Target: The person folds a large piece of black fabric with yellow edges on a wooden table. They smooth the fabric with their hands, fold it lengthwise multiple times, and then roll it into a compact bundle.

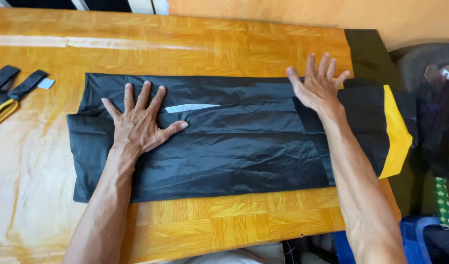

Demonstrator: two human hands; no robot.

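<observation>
Two hands flat on a folded black garment [224,146] that covers the middle of the wooden worktop [234,220]. Left hand [139,122] is spread wide, palm down, pinning the cloth beside a pale label [190,107] just off its fingertips. Right hand [318,88] is open too, fingers fanned at the far edge. The slick fabric could slide or spring open if either palm lifts. Beyond the right wrist a yellow panel [395,132] droops off the worktop's end; what lies under the folds is hidden. Black-and-yellow straps [7,93] far off the left hand are cut off.

Left hand [139,122] and right hand [318,85] — flat, fingers spread, palms down.
</observation>
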